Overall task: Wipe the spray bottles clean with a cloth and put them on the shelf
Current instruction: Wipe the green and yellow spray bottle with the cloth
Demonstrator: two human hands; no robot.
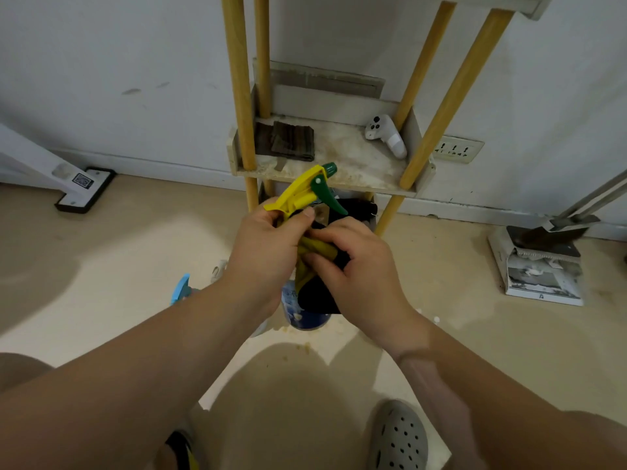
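A spray bottle with a yellow head (298, 191) and a green trigger and nozzle is held up in front of the shelf (356, 161). My left hand (268, 245) grips the bottle's neck just under the head. My right hand (356, 266) grips a yellow and black cloth (315, 256) wrapped against the bottle's body; the body is mostly hidden by the cloth and hands. A second bottle with a light blue spray head (179, 290) stands on the floor behind my left forearm. A blue-labelled bottle (305, 317) stands on the floor below my hands.
The shelf has yellow wooden posts; its tier carries a folded dark cloth (288, 140) and a white controller (386, 135). A wall socket (456, 149) is at right. A dustpan and broom (543, 259) stand at right, a white flat base (84, 191) at left.
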